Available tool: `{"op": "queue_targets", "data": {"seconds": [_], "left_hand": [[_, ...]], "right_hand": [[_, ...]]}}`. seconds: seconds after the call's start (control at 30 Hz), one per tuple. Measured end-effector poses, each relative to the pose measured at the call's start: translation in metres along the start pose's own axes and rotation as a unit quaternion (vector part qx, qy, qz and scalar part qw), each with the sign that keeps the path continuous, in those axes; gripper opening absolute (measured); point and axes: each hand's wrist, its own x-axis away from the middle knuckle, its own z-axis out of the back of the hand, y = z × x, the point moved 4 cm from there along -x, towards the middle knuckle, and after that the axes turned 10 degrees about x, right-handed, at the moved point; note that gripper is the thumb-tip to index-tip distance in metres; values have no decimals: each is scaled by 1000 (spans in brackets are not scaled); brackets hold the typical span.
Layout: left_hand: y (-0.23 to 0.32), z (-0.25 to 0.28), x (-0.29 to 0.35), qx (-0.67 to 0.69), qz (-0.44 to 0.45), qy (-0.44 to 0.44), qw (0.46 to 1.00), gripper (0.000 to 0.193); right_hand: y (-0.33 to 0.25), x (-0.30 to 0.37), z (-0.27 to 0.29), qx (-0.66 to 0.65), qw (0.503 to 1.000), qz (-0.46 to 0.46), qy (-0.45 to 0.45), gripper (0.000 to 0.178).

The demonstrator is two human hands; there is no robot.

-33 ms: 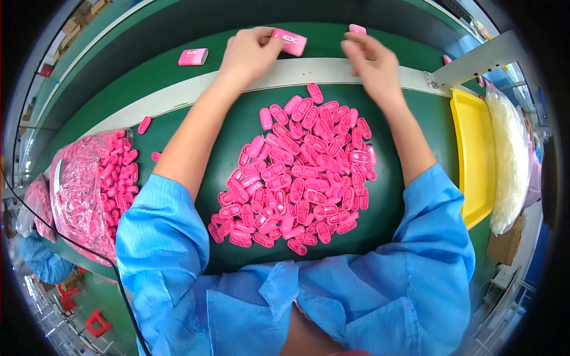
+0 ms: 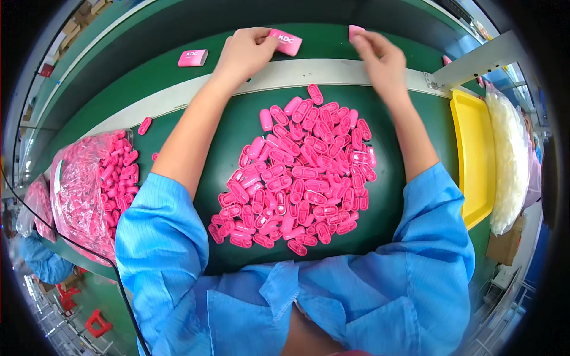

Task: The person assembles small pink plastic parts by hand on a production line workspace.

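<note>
My left hand (image 2: 244, 53) is closed on a flat pink-and-white rectangular case (image 2: 285, 43), held by its left end over the green conveyor belt. My right hand (image 2: 383, 59) has its fingertips drawn together at the near edge of another pink case (image 2: 355, 31), farther right on the belt; the fingers partly cover it. A third pink-and-white case (image 2: 193, 58) lies on the belt left of my left hand. Between my forearms, a large heap of small oval pink plastic shells (image 2: 300, 172) covers the green worktop (image 2: 386, 225).
A clear plastic bag (image 2: 80, 190) spills more pink shells at the left. To the right stand a yellow tray (image 2: 475, 160) and a white plastic bag (image 2: 507, 157). A pale rail (image 2: 320, 70) divides belt from worktop; a metal bracket (image 2: 475, 62) crosses at the right.
My left hand has shifted slightly left with the case. My right hand has moved a little right, and its fingertips have come together at the far case.
</note>
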Motion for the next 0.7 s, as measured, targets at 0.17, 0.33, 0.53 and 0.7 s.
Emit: {"op": "queue_targets", "data": {"seconds": [0.17,0.33,0.53,0.7], "left_hand": [[24,1,0,-167,-312,-35,935,36],[59,-35,46,-152,-387,-255,873,32],[64,-37,57,-188,-277,-255,907,26],[27,-18,49,188,103,-181,960,36]], "right_hand": [[36,-46,12,288,957,30,-2,38],[26,-42,-5,264,960,46,-83,40],[-31,-1,6,215,976,-14,-43,33],[-70,31,-5,-269,930,-125,-216,30]]}}
